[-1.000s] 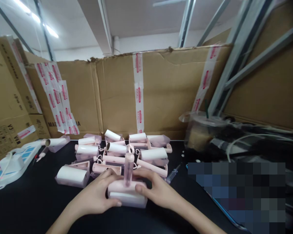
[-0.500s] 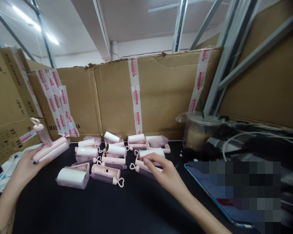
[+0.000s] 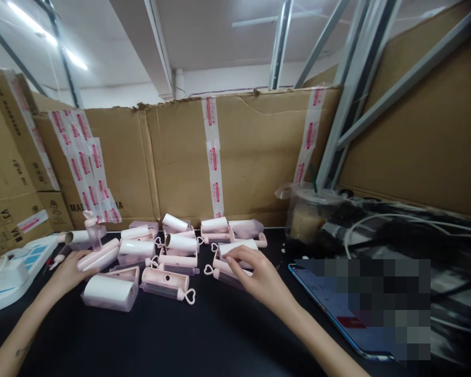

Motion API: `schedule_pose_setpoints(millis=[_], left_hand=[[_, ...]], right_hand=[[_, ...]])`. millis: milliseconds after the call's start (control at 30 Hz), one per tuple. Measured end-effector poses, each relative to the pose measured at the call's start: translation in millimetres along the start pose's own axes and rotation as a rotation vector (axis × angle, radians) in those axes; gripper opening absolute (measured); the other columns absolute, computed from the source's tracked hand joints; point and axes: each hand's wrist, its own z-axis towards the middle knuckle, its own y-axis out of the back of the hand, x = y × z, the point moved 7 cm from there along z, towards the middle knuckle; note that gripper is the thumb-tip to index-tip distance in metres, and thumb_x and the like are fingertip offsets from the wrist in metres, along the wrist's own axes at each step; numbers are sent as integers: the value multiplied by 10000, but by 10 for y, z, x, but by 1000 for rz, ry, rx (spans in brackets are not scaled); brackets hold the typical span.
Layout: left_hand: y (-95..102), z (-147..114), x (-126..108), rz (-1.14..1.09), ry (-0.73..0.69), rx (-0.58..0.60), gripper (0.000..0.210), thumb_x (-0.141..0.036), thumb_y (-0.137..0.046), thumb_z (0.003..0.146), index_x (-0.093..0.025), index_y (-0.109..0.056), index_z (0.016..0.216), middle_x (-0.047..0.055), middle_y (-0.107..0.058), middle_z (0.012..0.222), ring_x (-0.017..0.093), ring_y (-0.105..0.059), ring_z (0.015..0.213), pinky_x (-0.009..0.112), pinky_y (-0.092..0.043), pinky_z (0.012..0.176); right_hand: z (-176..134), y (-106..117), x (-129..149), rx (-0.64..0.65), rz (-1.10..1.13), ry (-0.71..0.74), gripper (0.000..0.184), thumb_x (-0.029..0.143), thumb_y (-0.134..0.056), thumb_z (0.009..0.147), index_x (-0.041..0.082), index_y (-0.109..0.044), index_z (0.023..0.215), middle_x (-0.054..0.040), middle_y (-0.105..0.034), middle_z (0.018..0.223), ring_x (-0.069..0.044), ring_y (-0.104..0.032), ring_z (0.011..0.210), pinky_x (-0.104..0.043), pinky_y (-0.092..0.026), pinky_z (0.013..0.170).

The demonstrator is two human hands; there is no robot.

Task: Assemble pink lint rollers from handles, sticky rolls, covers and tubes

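My left hand (image 3: 71, 273) grips a pink lint roller (image 3: 99, 256) at the left end of the group, its clear handle sticking up. My right hand (image 3: 255, 267) is closed at the right end, thumb and index fingertips drawn together on a lint roller (image 3: 241, 245) with a white paper roll. Part of that roller is hidden behind the fingers. Between the hands lie several more pink lint rollers, among them one with a heart-shaped loop (image 3: 167, 283). Nearest me on the left, a white roll (image 3: 108, 292) sits in a translucent pink cover.
A white power strip (image 3: 27, 267) lies at the far left. To the right are a phone (image 3: 329, 309), a bagged drink cup (image 3: 308, 217) and dark clutter with a white cable (image 3: 355, 230). A taped cardboard wall (image 3: 180, 157) closes off the back of the black table (image 3: 172, 340).
My left hand has lowered the lint roller and brought it right, beside the others. My right hand stays on its roller. The view has shifted slightly to the right.
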Motion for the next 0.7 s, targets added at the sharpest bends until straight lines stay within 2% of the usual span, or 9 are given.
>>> schedule_pose_setpoints(millis=[133,200,267,367,433,500,567,600,700], left_hand=[[265,65,-75,67,-24,2,459,-405,-588,660,-145,-573,1038,108,-570,1095,312,-516,1052,378,-374,928],[494,71,-259,129,-44,-75,486,-440,-540,710,-144,-541,1096,108,-540,1102,310,-489,1081,393,-351,950],[646,22,-547,68,-86,-109,509,-474,-533,722,-160,-514,1122,77,-531,1115,276,-504,1064,353,-377,933],[555,-175,-1010,-88,-121,48,599,-541,-574,688,-192,-492,1167,46,-537,1164,259,-542,1015,319,-447,857],[399,-392,-1309,-173,-232,161,604,-544,-601,669,-207,-514,1162,43,-526,1224,267,-506,1093,315,-414,921],[230,-621,-1493,-166,-366,296,549,-506,-601,696,-233,-527,1166,40,-500,1275,275,-446,1173,320,-354,990],[206,-718,-1450,-135,-389,298,508,-491,-595,707,-246,-540,1148,44,-496,1283,283,-421,1196,344,-321,1019],[267,-693,-1349,-122,-354,235,499,-501,-592,700,-246,-546,1126,47,-505,1269,288,-428,1187,359,-321,1019],[626,-446,-871,-69,-176,-84,526,-543,-569,674,-227,-522,1091,47,-534,1196,289,-475,1118,393,-355,984]], right_hand=[[3,-34,-8,14,-16,12,205,272,-447,870,201,-626,799,-38,-646,833,-180,-595,791,-318,-445,768],[6,-38,-11,19,-21,15,203,269,-446,869,201,-625,802,-40,-647,833,-179,-595,790,-321,-446,769],[8,-44,1,29,-20,24,208,271,-440,871,202,-627,809,-46,-649,840,-183,-596,802,-324,-448,771],[8,-58,28,47,-20,36,215,265,-435,873,205,-630,806,-45,-655,850,-185,-601,822,-325,-447,778],[6,-68,37,55,-26,35,214,262,-436,872,208,-631,806,-42,-658,854,-186,-604,825,-328,-444,782],[3,-79,37,65,-33,32,212,262,-433,873,210,-629,810,-42,-659,857,-187,-603,826,-333,-439,785],[-1,-89,39,72,-35,34,212,261,-428,876,211,-625,819,-45,-657,864,-190,-600,831,-339,-434,789],[-2,-93,43,75,-33,38,211,262,-426,877,211,-624,824,-48,-657,868,-192,-598,833,-343,-432,791],[-7,-103,66,78,-27,53,206,274,-433,873,210,-623,822,-55,-660,870,-198,-600,833,-348,-431,788]])
